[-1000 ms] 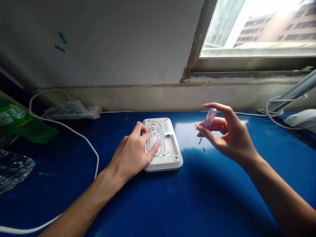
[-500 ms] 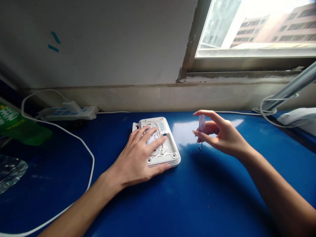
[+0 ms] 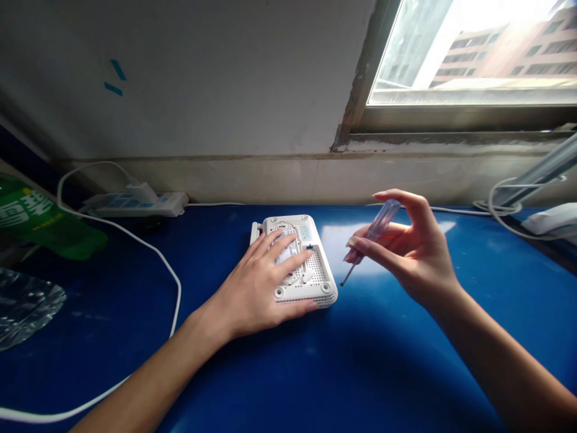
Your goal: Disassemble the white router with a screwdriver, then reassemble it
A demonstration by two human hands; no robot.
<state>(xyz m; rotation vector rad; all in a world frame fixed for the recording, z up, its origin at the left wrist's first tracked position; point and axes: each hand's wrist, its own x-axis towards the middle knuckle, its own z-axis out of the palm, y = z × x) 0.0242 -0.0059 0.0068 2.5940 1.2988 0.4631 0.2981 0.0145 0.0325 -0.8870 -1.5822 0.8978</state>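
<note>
Right hand (image 3: pixel 415 255) pinched screwdriver (image 3: pixel 382 219), newly tilted from upright, tip swung to 7 o'clock beside white router (image 3: pixel 318 279); left hand (image 3: pixel 256 282) lay open, pinning it.

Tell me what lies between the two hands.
Head view: the screwdriver's shaft from the right hand, then the vented edge of the white router under the left hand.

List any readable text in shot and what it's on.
Label on the white router, partly under the left hand: too small to read.
Small sticker on the router: too small to read.
Green plastic packet: large white characters, too blurred to read.
Power strip: blue marks, unreadable.
Nothing else legible.
</note>
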